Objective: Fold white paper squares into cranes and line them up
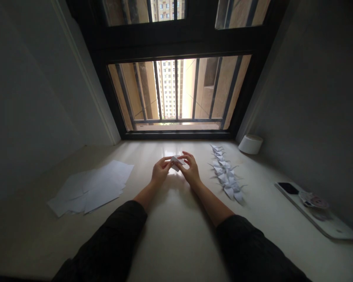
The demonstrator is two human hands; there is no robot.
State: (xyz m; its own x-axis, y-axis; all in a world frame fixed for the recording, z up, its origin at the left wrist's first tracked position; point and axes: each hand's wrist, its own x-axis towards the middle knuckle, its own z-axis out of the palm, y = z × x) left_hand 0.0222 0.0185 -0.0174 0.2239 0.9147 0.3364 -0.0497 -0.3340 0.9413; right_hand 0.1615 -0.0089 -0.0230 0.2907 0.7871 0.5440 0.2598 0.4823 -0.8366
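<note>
Head view, and I'm working across the table (176,239) from the left. A loose spread of overlapping white paper sheets (90,186) is lying out there, and a careless swing of my dark left sleeve (108,243) could be scattering it. At the middle, below the barred window (176,94), my left grip (161,171) and my right grip (191,169) are both closing on a small folded white paper piece (176,162). Each grip is only partly closed, with the fingers curled and pinching the paper from its own side, holding it just above the table. The danger, as I judge it, is uneven pressure: the paper could be slipping, crumpling or losing a crease. To the right, a long double row of white origami cranes (226,174) is lying near my right forearm (211,205), so any drift of that arm could be knocking them out of line. Beyond them, a white cylindrical pot (250,144) is standing by the wall, and a black phone (287,188) is resting on a white flat board (326,225) beside some printed cards (314,200).
</note>
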